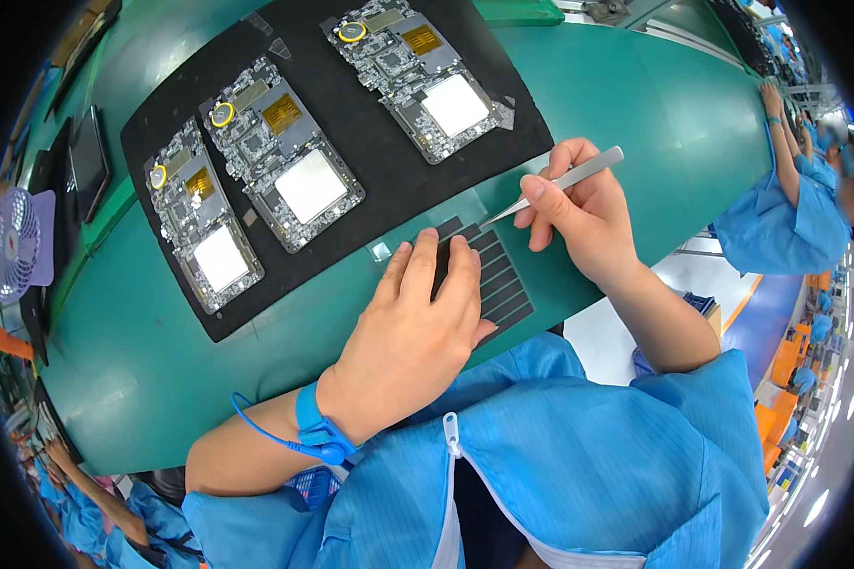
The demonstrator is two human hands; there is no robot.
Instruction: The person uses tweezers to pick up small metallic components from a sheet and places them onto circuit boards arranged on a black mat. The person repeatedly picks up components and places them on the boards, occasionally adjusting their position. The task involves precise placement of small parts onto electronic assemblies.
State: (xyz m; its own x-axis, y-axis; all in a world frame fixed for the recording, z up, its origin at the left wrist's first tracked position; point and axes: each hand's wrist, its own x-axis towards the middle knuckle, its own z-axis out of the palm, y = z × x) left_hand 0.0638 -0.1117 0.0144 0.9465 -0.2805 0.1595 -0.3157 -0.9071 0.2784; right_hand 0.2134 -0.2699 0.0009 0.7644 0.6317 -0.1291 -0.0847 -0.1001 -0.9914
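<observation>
My right hand pinches a pair of metal tweezers. Their tips touch or hover just over the top end of a sheet of dark adhesive strips on a clear backing. Spread flat across the left part of that sheet is my left hand, fingers extended, hiding some strips. Beyond the hands, three circuit boards lie on a black mat: a left board, a middle board and a right board. Each carries a yellow-ringed round cell, an amber patch and a white square.
Everything rests on a green work surface. A purple fan and a dark flat device stand at the left. A blue wrist strap with a cord circles my left wrist. Co-workers in blue sit at both sides.
</observation>
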